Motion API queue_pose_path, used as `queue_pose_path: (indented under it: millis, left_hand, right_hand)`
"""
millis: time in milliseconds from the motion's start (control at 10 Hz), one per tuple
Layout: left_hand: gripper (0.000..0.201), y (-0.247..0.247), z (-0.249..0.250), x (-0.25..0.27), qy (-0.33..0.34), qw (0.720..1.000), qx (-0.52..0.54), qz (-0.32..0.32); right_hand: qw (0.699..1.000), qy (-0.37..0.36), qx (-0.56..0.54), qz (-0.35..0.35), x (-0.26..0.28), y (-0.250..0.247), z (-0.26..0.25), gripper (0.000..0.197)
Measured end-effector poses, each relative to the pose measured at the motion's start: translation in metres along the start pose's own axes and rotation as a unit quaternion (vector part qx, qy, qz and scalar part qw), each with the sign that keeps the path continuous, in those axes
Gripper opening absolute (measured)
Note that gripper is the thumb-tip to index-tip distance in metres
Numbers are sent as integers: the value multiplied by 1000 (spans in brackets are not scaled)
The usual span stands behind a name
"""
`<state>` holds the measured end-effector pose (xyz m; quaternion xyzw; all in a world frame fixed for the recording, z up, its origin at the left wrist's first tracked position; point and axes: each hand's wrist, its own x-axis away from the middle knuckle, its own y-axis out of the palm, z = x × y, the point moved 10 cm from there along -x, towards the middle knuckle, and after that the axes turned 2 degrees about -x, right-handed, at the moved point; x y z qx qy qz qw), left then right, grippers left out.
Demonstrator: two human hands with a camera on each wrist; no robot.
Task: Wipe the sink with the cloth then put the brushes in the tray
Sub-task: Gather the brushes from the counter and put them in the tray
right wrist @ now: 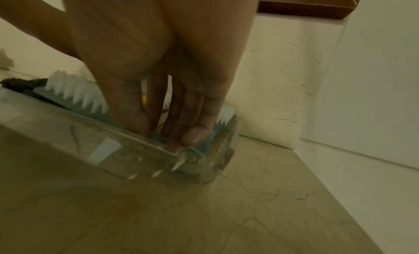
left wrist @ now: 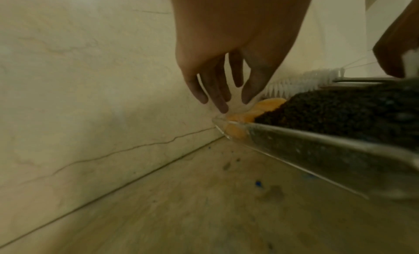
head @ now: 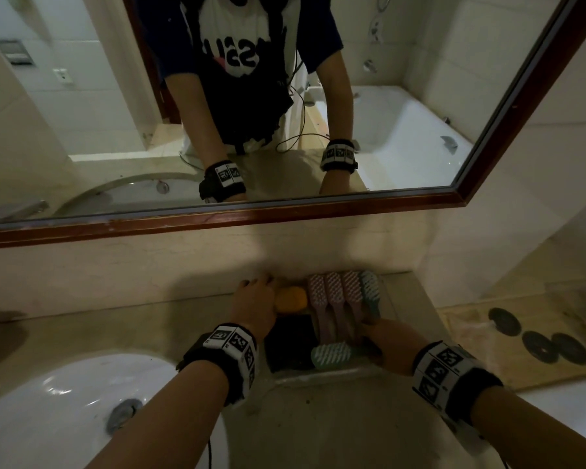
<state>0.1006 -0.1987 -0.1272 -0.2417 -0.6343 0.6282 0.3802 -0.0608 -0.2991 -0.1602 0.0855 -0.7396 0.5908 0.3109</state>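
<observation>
— So, where are the brushes?
— In the clear tray (head: 322, 373), on the counter (head: 318, 428) by the wall. Three pink brushes (head: 335, 292) lie side by side with their bristles up, and a green brush (head: 370, 292) lies just beside them on the right. One more green brush (head: 332, 354) lies across the near end of the tray.
— And the cloth?
— A dark cloth (head: 290, 343) sits in the left part of the tray, with an orange sponge (head: 291, 300) at the far end, next to the pink brushes.
— What are the hands doing?
— The right hand (head: 391, 343) reaches down into the near right corner of the tray. Its fingers (right wrist: 197, 132) are straight and press on the handle of the near green brush — the thumb touches it too. It is not wrapped around it.
— And the other one?
— The left hand (head: 256, 299) is at the far left corner of the tray. Its fingers (left wrist: 217, 96) are spread and loose, tips down by the sponge — holding nothing.
— Where is the sink?
— The white sink (head: 48, 401) is to the left, well apart from the tray. A mirror (head: 285, 214) with a brown frame hangs above the counter.
</observation>
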Motion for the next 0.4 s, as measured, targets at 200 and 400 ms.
queue_pose_path:
  millis: [200,400]
  left_hand:
    - [56,-40,-12,30,-39,999,17,28]
    - [53,-98,-17,84,-49,995,-1,87]
  right_hand:
    - [998,47,14,37,1,-25,8,42]
    - [955,211,16,207,59,-107,10,42]
